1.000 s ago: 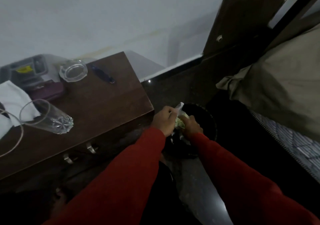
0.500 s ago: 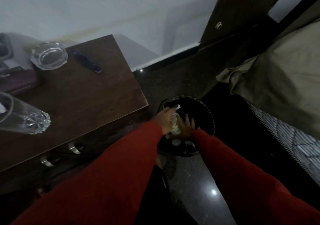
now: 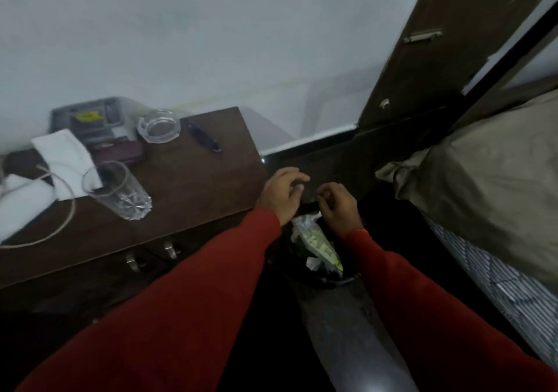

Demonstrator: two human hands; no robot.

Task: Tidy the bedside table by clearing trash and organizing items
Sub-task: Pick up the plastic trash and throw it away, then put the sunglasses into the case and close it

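Note:
My left hand hovers just past the right corner of the brown bedside table, fingers loosely bent and holding nothing. Beside it my right hand has its fingers curled in, with nothing visible in them. Both hands are above a black trash bin on the floor, apart from what is in it. A green and white wrapper and crumpled paper lie in the bin. On the table stand a clear tumbler and a glass ashtray, with a dark pen to their right.
White tissues, a purple case, a grey tray and a looped cable crowd the table's left side. Drawer knobs face me. A bed with olive bedding lies at the right, a dark door frame behind.
Both hands let go of the wrapper into the bin and have lifted above it, empty. My view has swung back left, showing more of the table.

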